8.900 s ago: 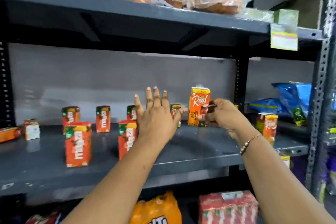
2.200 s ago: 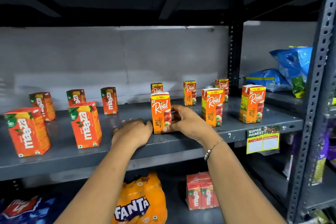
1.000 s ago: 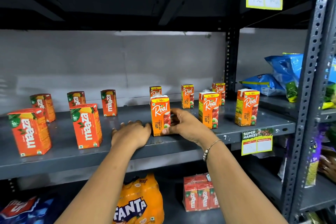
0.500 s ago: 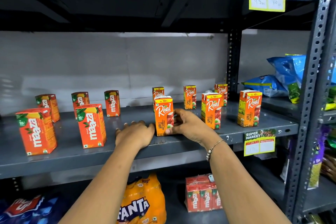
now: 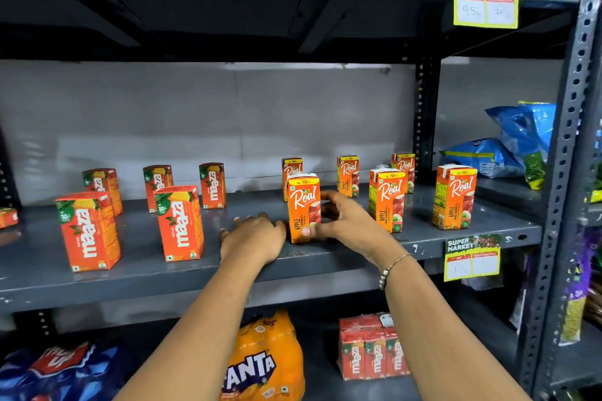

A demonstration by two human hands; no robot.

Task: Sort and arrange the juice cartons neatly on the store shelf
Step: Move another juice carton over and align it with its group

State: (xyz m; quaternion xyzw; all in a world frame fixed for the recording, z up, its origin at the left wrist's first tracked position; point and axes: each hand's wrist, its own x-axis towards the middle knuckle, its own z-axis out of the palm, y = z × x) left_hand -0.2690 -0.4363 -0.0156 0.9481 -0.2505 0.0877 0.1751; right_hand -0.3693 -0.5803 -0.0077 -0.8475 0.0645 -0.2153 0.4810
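Note:
On the grey shelf (image 5: 146, 273) stand several orange Maaza cartons (image 5: 180, 223) on the left and several Real apple cartons (image 5: 387, 198) on the right, upright in a front and a back row. My right hand (image 5: 345, 221) grips the front Real carton (image 5: 303, 205) from its right side, thumb at its lower front. My left hand (image 5: 254, 236) lies palm down on the shelf just left of that carton, touching its base, holding nothing.
One more carton (image 5: 8, 216) lies at the far left edge. Blue snack bags (image 5: 508, 143) fill the neighbouring bay on the right. Price tags (image 5: 472, 257) hang from the shelf edges. A Fanta pack (image 5: 260, 358) and a Maaza multipack (image 5: 373, 348) sit below.
Over the longer span the scattered cartons became two rows per brand. In the last second my hands and the front Real carton have barely moved; only the camera shifted.

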